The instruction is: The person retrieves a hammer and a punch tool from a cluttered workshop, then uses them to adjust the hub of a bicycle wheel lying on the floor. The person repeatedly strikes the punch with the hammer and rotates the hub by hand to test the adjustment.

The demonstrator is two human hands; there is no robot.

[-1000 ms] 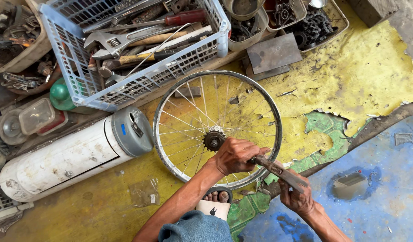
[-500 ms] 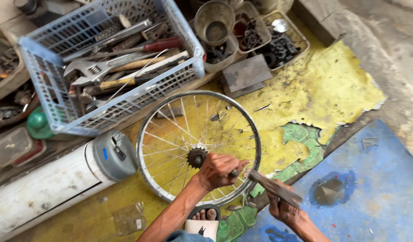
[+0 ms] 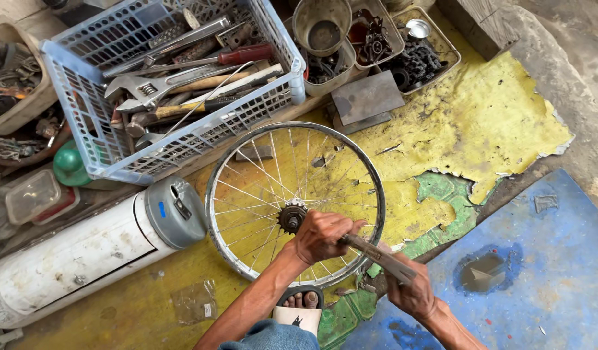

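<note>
We have the wheel [image 3: 295,204] lying flat on the yellow floor [image 3: 480,123], its sprocket [image 3: 292,218] at the hub facing up. Our left hand [image 3: 321,236] sits just beside the sprocket, fingers closed around the near end of a long metal tool [image 3: 376,256]. Our right hand [image 3: 412,291] grips the tool's far end, outside the rim. To do this well, we judge it best to keep the tool seated squarely, press down with the left hand so it cannot slip, and pull steadily with the right. A foot in a sandal [image 3: 300,301] rests at the rim's near edge. Beyond the wheel stand a basket [image 3: 85,123] of tools and trays [image 3: 415,58] of parts; a white cylinder [image 3: 72,256] lies to its left.
</note>
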